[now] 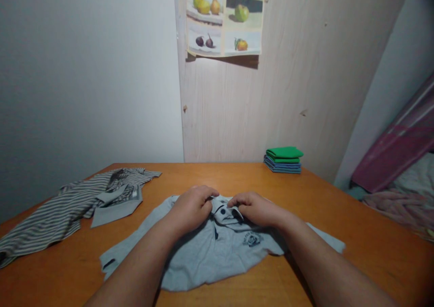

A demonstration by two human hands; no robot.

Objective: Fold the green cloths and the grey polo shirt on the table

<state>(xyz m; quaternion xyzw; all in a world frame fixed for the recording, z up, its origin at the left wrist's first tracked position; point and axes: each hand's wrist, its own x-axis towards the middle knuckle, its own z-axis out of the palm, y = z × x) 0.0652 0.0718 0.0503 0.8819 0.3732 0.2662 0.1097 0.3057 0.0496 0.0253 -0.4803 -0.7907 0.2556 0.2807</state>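
Observation:
A light grey polo shirt (pixel 203 257) lies front side up on the table, its collar at the far end and a dark printed emblem on the chest. My left hand (pixel 194 207) is closed on the left side of the collar, with its fingertips partly hidden. On the other side of the collar, my right hand (pixel 255 208) pinches the fabric between thumb and fingers. Dark buttons show at the neck between both hands. The sleeves spread out to each side under my forearms.
To the left, a black-and-white striped shirt (pixel 64 212) with a grey collar lies loosely on the orange-brown table (pixel 339 207). Folded green and blue cloths (pixel 283 160) are stacked at the back right. A fruit picture (pixel 224 22) hangs on the wall.

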